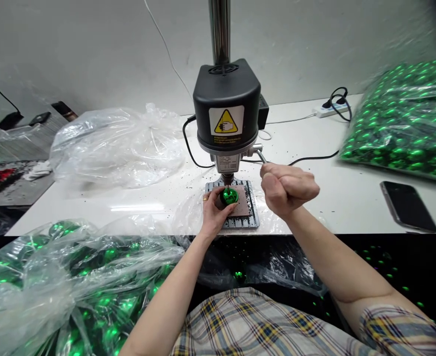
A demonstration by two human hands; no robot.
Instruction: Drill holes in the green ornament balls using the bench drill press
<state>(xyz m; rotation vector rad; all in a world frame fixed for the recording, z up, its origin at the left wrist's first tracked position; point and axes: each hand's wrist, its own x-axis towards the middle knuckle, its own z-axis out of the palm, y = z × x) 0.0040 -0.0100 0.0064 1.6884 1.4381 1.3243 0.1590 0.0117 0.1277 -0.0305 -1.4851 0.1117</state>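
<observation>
A shiny green ball [231,197] sits on a flat board [243,207] under the bench drill press [227,106]. My left hand [215,210] grips the ball from its left and near sides, thumb in front. The drill's tip is at the top of the ball; whether it has gone in, I cannot tell. My right hand [289,188] is closed in a fist around the drill press's feed lever [261,155], whose end is hidden in the fingers. Dark shavings lie over the slotted metal base [255,217] and the board.
A clear bag of green balls [407,118] stands at the right, with a phone [410,206] before it. Behind is a power strip [331,109]. Crumpled clear plastic [117,143] covers the table's left; another bag of green balls [92,291] lies below the front edge.
</observation>
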